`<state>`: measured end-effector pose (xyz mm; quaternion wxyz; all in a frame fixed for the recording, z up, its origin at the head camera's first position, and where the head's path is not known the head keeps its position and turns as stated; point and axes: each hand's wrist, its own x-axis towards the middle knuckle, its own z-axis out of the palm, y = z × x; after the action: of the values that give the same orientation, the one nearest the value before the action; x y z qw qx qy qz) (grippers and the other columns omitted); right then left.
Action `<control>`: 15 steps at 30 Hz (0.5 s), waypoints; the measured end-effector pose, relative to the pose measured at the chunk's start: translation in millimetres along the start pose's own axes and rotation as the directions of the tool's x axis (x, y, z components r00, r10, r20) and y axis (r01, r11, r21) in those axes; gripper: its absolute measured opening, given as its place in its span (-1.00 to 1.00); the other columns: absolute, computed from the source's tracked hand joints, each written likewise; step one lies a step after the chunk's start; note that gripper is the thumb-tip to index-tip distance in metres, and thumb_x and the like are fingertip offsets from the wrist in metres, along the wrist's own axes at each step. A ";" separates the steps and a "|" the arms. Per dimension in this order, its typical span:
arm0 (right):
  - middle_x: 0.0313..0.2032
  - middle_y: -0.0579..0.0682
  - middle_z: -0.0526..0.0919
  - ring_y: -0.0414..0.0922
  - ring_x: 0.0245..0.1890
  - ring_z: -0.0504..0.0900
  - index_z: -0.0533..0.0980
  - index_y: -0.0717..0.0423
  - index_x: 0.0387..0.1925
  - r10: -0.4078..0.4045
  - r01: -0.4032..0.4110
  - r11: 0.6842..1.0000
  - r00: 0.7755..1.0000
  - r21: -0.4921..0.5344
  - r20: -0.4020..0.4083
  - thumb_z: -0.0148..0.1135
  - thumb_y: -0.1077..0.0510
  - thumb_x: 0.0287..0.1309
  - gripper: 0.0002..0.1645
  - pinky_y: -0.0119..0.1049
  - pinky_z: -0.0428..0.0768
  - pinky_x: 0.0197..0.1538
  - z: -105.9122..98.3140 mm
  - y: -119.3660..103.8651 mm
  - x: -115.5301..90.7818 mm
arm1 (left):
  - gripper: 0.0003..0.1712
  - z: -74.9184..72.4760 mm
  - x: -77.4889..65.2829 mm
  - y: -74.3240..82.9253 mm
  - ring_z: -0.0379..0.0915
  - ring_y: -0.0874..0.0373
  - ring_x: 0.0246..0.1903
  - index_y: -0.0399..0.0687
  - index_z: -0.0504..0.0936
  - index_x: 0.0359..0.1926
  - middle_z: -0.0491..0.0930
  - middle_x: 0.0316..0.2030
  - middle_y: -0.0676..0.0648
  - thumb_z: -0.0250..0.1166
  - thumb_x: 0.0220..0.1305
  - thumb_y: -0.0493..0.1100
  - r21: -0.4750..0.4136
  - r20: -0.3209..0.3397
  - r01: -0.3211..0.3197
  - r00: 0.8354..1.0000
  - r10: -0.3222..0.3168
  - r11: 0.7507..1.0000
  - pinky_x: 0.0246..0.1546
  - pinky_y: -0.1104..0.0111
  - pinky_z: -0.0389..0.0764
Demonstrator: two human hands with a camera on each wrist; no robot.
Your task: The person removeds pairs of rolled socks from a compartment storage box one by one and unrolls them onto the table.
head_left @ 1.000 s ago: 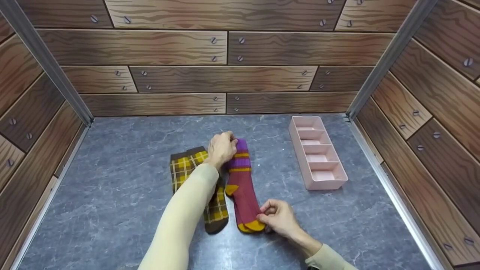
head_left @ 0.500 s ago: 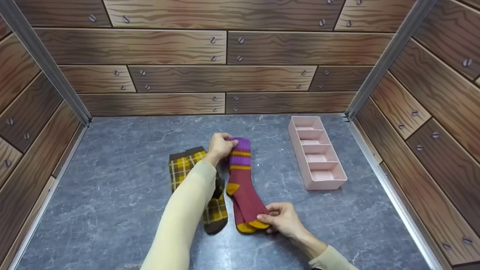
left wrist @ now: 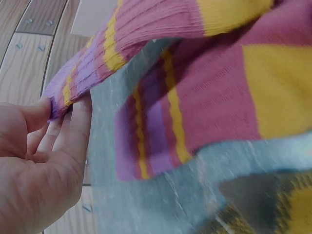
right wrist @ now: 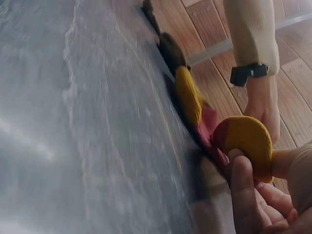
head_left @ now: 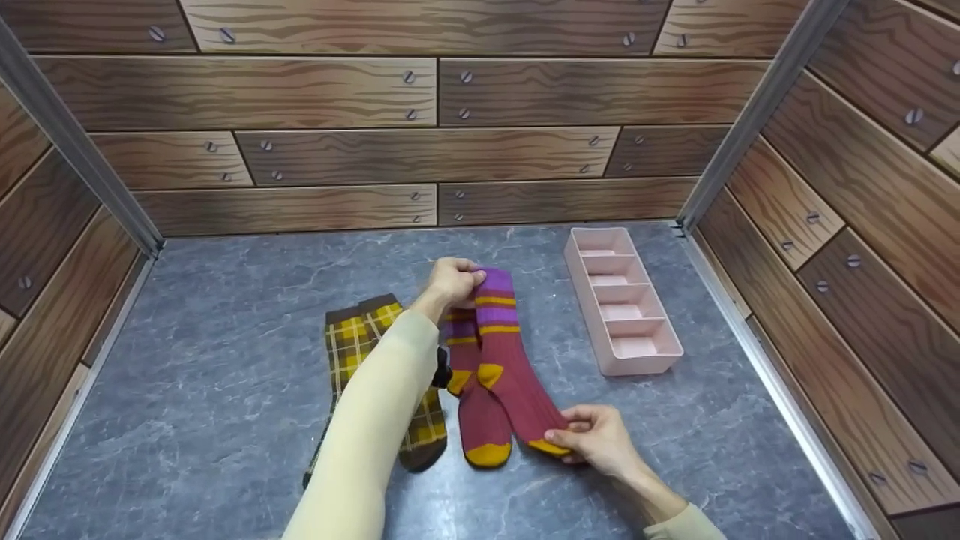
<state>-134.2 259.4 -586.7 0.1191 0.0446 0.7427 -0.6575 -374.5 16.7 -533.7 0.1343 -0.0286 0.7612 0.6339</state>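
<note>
A maroon sock (head_left: 517, 375) with purple and yellow bands at the cuff is held at both ends. My left hand (head_left: 454, 279) pinches its purple cuff between thumb and fingers. At the yellow toe, my right hand (head_left: 604, 442) pinches the fabric; the right wrist view shows thumb and fingers on the yellow toe (right wrist: 251, 141). The held sock is raised off the surface in the left wrist view. Below and left of it, a matching maroon sock (head_left: 484, 427) lies on the grey surface, its cuff (left wrist: 151, 131) lying flat. My left forearm hides part of the socks beside it.
Brown-and-yellow plaid socks (head_left: 349, 345) lie to the left, partly under my left sleeve (head_left: 367, 420). A pink tray (head_left: 589, 315) with several compartments stands at the right. Wood-patterned walls (head_left: 337, 157) enclose the grey surface (head_left: 225, 360) at the back and sides.
The upper maroon sock has been lifted and shifted right off its match, uncovering the lower one. Both hands have moved right with it, and the head view has turned slightly right.
</note>
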 end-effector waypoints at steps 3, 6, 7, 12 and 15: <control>-0.33 0.29 0.81 -0.14 -0.48 0.76 0.60 0.64 -0.05 0.024 -0.024 1.000 1.000 -0.004 -0.014 0.49 0.39 0.20 -0.61 -0.25 0.77 -0.47 -8.0 1.2 -1.0 | -0.78 5.6 4.5 4.8 0.68 0.03 -0.28 -0.16 0.81 0.05 0.72 -0.08 -0.23 0.36 0.47 -0.24 0.035 0.015 0.000 1.000 0.000 0.999 -0.03 -0.06 0.78; -0.35 0.23 0.81 -0.17 -0.51 0.75 0.62 0.60 -0.07 0.033 -0.034 0.999 0.999 -0.018 -0.032 0.51 0.37 0.19 -0.63 -0.31 0.75 -0.49 -14.2 1.5 -1.7 | -0.79 12.1 10.8 8.6 0.69 0.01 -0.23 -0.12 0.83 0.03 0.73 -0.07 -0.21 0.38 0.46 -0.23 0.074 0.015 0.006 1.000 -0.007 0.997 -0.06 -0.01 0.80; -0.36 0.21 0.82 -0.17 -0.52 0.75 0.63 0.59 -0.07 0.032 -0.033 0.999 0.999 -0.022 -0.039 0.51 0.37 0.18 -0.63 -0.32 0.75 -0.50 -15.9 1.5 -1.9 | -0.79 14.4 12.6 9.6 0.69 0.00 -0.20 -0.12 0.83 0.03 0.73 -0.06 -0.22 0.39 0.45 -0.23 0.083 0.015 0.008 1.000 -0.009 0.997 -0.08 0.01 0.81; -0.44 0.16 0.80 -0.20 -0.58 0.72 0.63 0.57 -0.10 0.033 -0.036 0.998 0.997 -0.047 -0.063 0.55 0.35 0.13 -0.61 -0.32 0.74 -0.53 -20.7 1.0 -3.1 | -0.78 26.5 21.1 10.1 0.72 -0.07 -0.10 -0.08 0.85 0.04 0.74 -0.02 -0.22 0.42 0.43 -0.22 0.115 0.013 0.032 0.999 -0.034 0.993 -0.10 0.06 0.81; -0.49 0.13 0.77 -0.20 -0.62 0.70 0.62 0.56 -0.13 0.050 -0.055 0.996 0.996 -0.066 -0.071 0.57 0.33 0.11 -0.61 -0.33 0.72 -0.56 -21.4 2.7 -3.4 | -0.80 33.5 24.8 6.9 0.73 -0.03 -0.12 -0.04 0.87 0.00 0.75 -0.02 -0.20 0.43 0.41 -0.22 0.140 -0.012 0.054 0.999 -0.053 0.989 -0.15 0.12 0.83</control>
<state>-132.9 281.2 -586.3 0.1121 0.0827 0.7669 -0.6265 -394.2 53.8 -538.5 0.1498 -0.0424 0.8034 0.5747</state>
